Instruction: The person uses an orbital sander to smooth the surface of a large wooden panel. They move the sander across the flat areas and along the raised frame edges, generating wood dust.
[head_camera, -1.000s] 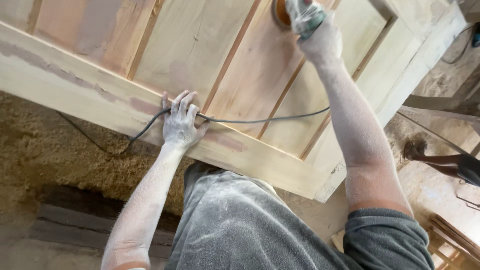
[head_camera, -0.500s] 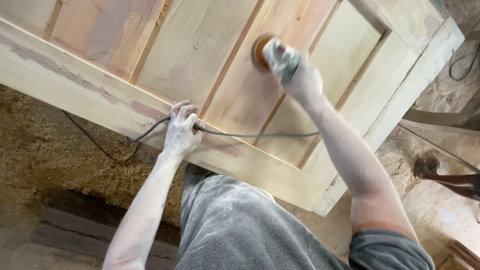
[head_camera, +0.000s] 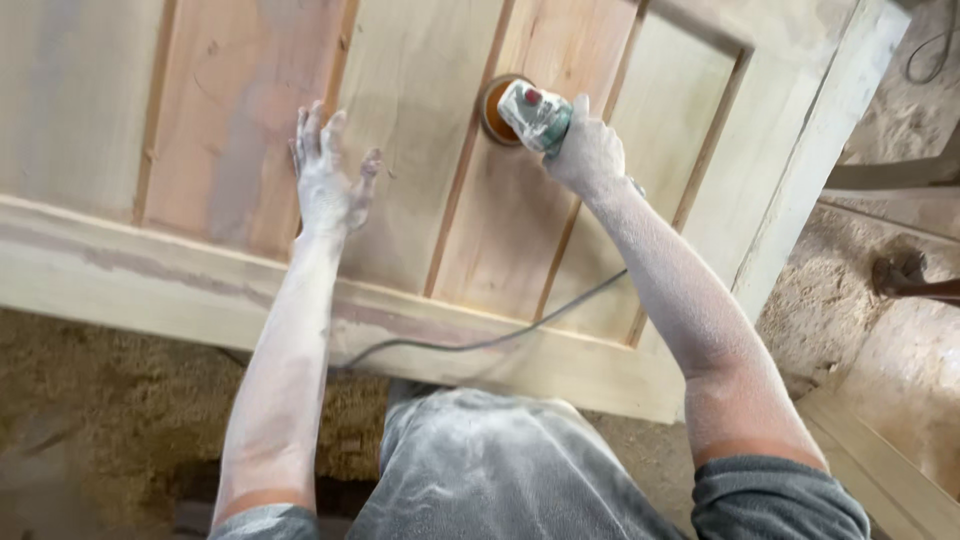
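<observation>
We see no containers, packages or labels here; the frame is filled by a large panelled wooden door (head_camera: 420, 150) lying flat, its pale boards and reddish strips running from the top edge down to a broad bottom rail that crosses the lower middle of the frame.

Our right hand (head_camera: 585, 150), just right of the upper centre, is closed around the grey-green body of an electric disc sander (head_camera: 530, 112). The sander's orange disc (head_camera: 492, 112) lies flat against one of the reddish door panels. The right forearm, coated in pale dust, slopes from the hand down to the lower right, where a grey sleeve (head_camera: 775, 500) begins.

A dark power cord (head_camera: 470, 345) shows from under the right forearm, trails left across the bottom rail and drops over its near edge at the lower centre.

Our left hand (head_camera: 325, 180), in the upper left of centre, is open, fingers spread and pointing upward, palm pressed flat on a door panel and holding nothing. Its dusty forearm runs almost straight down toward the lower left.

Below the door, sawdust (head_camera: 120, 400) covers the floor at the lower left. Dusty grey clothing (head_camera: 480, 470) fills the bottom centre.
</observation>
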